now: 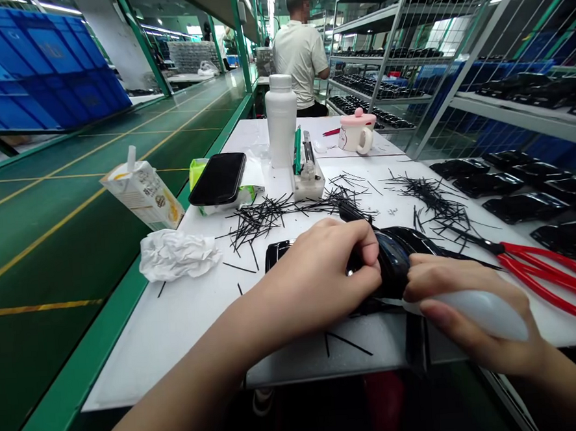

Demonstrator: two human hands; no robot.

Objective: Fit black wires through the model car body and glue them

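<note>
My left hand (342,264) is closed in a pinch over a glossy black moulded part (393,261). Whatever its fingertips may hold is hidden. My right hand (474,314) wraps round a translucent white, rounded handle (484,311), its narrow end pointing left towards the black part. What sits at that narrow end I cannot make out. The black part lies on the white tabletop (202,338), partly covered by both hands. Many thin black strips (263,220) are scattered beyond my hands. Red-handled scissors (550,274) lie right of my right hand.
A crumpled tissue (178,255), a drink carton (145,195) and a phone (217,179) are at left. Behind stand a white bottle (282,118) and a lidded mug (357,133). Glossy black parts (526,204) fill the right side. A green conveyor (95,182) runs alongside; a person (300,58) stands ahead.
</note>
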